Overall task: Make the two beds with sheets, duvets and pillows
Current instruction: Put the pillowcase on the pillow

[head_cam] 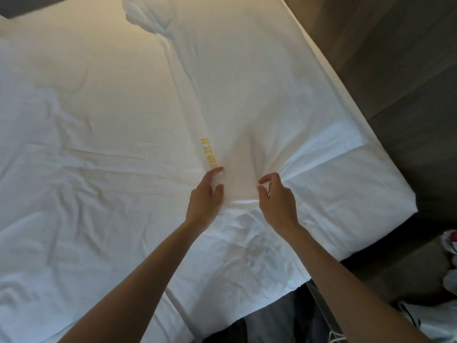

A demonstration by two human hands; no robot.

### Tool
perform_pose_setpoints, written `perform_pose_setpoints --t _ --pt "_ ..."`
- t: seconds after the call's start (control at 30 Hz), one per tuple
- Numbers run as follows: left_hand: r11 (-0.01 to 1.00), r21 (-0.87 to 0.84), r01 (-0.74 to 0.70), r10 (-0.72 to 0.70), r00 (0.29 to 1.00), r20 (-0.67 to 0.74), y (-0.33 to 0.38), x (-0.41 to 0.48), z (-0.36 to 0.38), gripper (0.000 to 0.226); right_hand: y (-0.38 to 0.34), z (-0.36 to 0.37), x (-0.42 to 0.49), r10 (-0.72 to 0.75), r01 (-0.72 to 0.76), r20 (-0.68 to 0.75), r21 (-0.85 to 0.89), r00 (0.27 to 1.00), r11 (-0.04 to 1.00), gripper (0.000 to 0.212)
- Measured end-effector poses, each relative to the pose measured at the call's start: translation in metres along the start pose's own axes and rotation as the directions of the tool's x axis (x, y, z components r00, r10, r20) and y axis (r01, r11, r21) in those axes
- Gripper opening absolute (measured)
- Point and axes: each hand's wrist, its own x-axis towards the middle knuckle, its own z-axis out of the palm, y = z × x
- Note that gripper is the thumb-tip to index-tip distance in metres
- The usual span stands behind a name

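On my feed the left hand (206, 194) sits just below centre, thumb and forefinger pinching a raised fold of the white sheet (247, 95), the other fingers loosely curled behind. Just beside it, at its 3 o'clock, the right hand (277, 196) has its forefinger hooked over and its thumb tucked under a gathered bit of the same sheet. Creases fan out from that grip toward 2 and 3 o'clock. A narrow strip of cloth lies between the two hands, and they do not touch.

From the left forefinger, a line of yellow lettering (209, 153) runs up toward 12 o'clock along the fold. I can't read it from here. The fold itself carries on as a long ridge (178, 78) toward 11 o'clock and ends in a bunched lump (146, 13) near the top edge.

The sheet covers the bed (385, 194) nearly everywhere I can see. It is rumpled toward 9 and 7 o'clock and smoother toward 1 o'clock. The bed's near corner lies at 3 o'clock from the hands, with a doubled layer of cloth lying just inside it.

Beyond that corner, from 1 round to 4 o'clock, is dark floor (408, 70). Some white items (448, 243) lie at the right edge, too cropped for me to identify.
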Motion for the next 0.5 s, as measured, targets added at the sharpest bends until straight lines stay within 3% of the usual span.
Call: perform_pose_setpoints --t 0.23,0.4,0.5 --pt "0.995 -0.102 0.017 -0.029 0.992 -0.122 0.027 -0.036 -0.049 0.046 -0.054 -0.024 -0.029 -0.035 0.034 -0.015 -0.01 0.999 0.999 0.007" --pt "0.998 -0.038 0.048 -0.053 0.989 -0.135 0.02 -0.075 -0.099 0.061 -0.093 -0.016 -0.073 -0.075 0.076 0.048 -0.005 0.996 0.997 0.012" --pt "0.999 0.002 0.043 -0.043 0.993 -0.112 0.0 -0.109 -0.12 0.058 -0.104 -0.001 -0.113 -0.084 0.084 0.089 -0.002 0.992 0.996 0.011"
